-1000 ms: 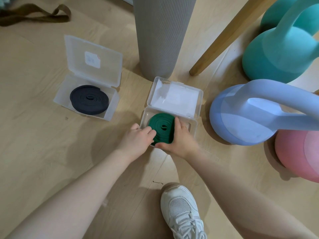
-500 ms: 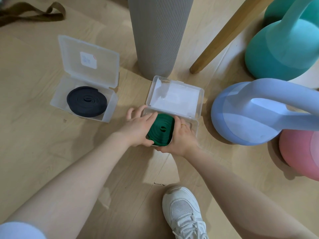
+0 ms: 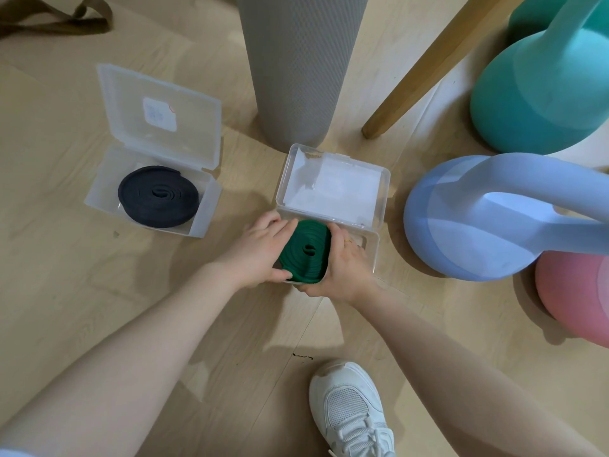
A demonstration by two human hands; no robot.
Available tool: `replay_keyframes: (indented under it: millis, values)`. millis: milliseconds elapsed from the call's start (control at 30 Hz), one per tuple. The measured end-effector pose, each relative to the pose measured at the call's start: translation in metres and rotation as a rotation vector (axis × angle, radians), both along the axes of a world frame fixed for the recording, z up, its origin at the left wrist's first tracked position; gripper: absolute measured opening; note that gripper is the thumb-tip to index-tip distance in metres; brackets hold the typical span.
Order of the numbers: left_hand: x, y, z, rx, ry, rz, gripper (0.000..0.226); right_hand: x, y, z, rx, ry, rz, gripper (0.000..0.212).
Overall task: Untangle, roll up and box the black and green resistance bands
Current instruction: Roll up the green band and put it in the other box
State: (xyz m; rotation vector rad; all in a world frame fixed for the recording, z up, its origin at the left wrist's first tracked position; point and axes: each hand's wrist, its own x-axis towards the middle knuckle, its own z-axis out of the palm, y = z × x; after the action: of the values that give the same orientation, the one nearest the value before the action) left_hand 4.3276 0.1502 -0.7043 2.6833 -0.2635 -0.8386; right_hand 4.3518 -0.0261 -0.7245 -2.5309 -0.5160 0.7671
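The rolled green band [image 3: 306, 252] sits tilted at the left end of an open clear plastic box [image 3: 370, 249] on the wooden floor. My left hand [image 3: 260, 252] grips its left side, thumb under the near edge. My right hand [image 3: 346, 262] cups its right side, a ring on one finger. The box lid [image 3: 333, 189] stands open behind. To the left, the rolled black band [image 3: 158, 196] lies flat in a second open clear box [image 3: 99, 199].
A grey foam roller [image 3: 296, 67] stands just behind the boxes. A wooden leg [image 3: 425, 64] slants at the back right. Teal [image 3: 540, 90], blue [image 3: 487, 216] and pink [image 3: 573, 291] kettlebells crowd the right. A brown strap [image 3: 56, 21] lies far left; my white shoe [image 3: 349, 410] is near.
The green roll has tipped up from lying flat and shifted toward the box's left end. My left hand has closed further round its side; the right hand stays against it.
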Motion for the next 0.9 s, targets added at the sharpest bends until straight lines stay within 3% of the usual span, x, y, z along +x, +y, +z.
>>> replay_keyframes:
  millis: [267,367,433,533,567,600,767,900]
  values:
    - [0.004,-0.003,0.002,0.080,-0.060,-0.048,0.085,0.000,-0.001,-0.001,-0.062,-0.123,0.064,0.101]
    - [0.003,-0.007,0.009,0.137,-0.055,-0.084,0.081,-0.003,-0.002,0.005,-0.219,-0.121,0.137,0.111]
    - [-0.005,-0.010,0.011,0.158,-0.101,-0.091,0.071,-0.012,-0.003,0.012,-0.366,-0.232,0.162,0.110]
    - [-0.027,-0.013,0.009,-0.041,-0.322,-0.051,0.025,-0.038,-0.012,0.012,-0.246,-0.437,0.242,0.076]
    - [-0.034,-0.012,0.009,-0.091,-0.359,-0.045,0.017,-0.045,-0.017,0.009,-0.173,-0.487,0.322,0.060]
    - [-0.041,-0.011,0.006,-0.110,-0.381,-0.045,0.023,-0.049,-0.022,0.007,-0.127,-0.524,0.386,0.050]
    - [-0.068,-0.008,-0.010,-0.004,-0.474,-0.154,0.033,-0.053,-0.030,0.003,-0.215,-0.333,0.490,0.054]
    - [-0.077,-0.021,-0.008,0.100,-0.457,-0.110,0.038,-0.045,-0.025,0.013,-0.253,-0.195,0.583,0.052]
